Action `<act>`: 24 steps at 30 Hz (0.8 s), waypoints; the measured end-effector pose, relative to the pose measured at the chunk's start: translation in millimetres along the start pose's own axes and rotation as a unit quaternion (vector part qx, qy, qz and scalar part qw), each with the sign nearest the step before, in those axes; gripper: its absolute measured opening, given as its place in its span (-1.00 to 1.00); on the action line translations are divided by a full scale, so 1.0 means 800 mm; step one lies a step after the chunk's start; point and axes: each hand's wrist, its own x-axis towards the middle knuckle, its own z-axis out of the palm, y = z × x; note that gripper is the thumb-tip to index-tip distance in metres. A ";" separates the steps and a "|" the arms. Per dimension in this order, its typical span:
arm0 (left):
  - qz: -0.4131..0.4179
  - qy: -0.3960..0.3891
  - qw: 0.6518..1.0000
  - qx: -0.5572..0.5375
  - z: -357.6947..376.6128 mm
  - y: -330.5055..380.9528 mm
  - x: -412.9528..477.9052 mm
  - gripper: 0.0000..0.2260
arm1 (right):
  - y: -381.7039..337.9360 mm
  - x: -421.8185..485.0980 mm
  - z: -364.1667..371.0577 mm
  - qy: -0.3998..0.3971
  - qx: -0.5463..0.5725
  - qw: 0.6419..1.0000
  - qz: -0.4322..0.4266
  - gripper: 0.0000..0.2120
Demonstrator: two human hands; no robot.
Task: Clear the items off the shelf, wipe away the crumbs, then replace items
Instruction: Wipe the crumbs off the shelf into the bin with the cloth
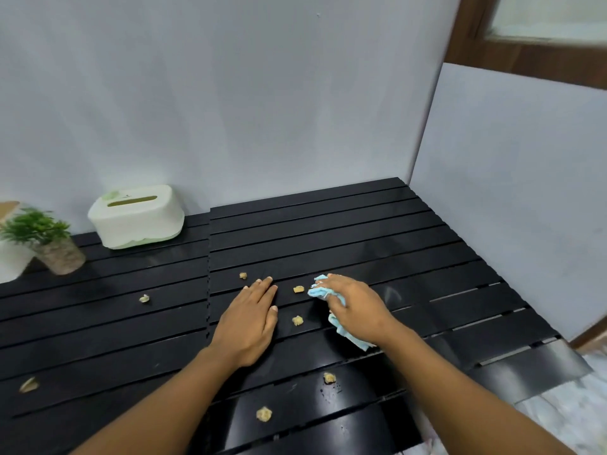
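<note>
A black slatted shelf (pixel 361 224) fills the view. Several tan crumbs lie scattered on it, among them one (pixel 298 289) between my hands, one (pixel 297 320) just below it and one (pixel 264 414) near the front. My right hand (pixel 354 307) presses a crumpled light-blue cloth (pixel 320 290) onto the slats, fingers curled over it. My left hand (pixel 251 320) lies flat on the shelf, palm down, fingers together, holding nothing.
A white tissue box (pixel 136 216) stands at the back left against the wall. A small green plant in a pot (pixel 49 244) and a white object (pixel 11 264) sit at the far left. Pale walls close the back and right sides.
</note>
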 end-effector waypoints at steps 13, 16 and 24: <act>0.061 -0.001 0.997 -0.038 0.011 0.006 0.123 -0.33 | 0.189 0.011 -0.157 0.201 -0.134 0.953 0.182 -0.79; 0.065 -0.003 0.997 -0.032 0.022 0.002 0.149 -0.30 | 0.221 0.042 -0.155 0.215 -0.162 0.946 0.181 -0.79; 0.078 0.006 0.996 -0.044 0.031 -0.002 0.153 -0.37 | 0.181 0.140 -0.089 0.122 -0.202 0.967 0.097 -0.72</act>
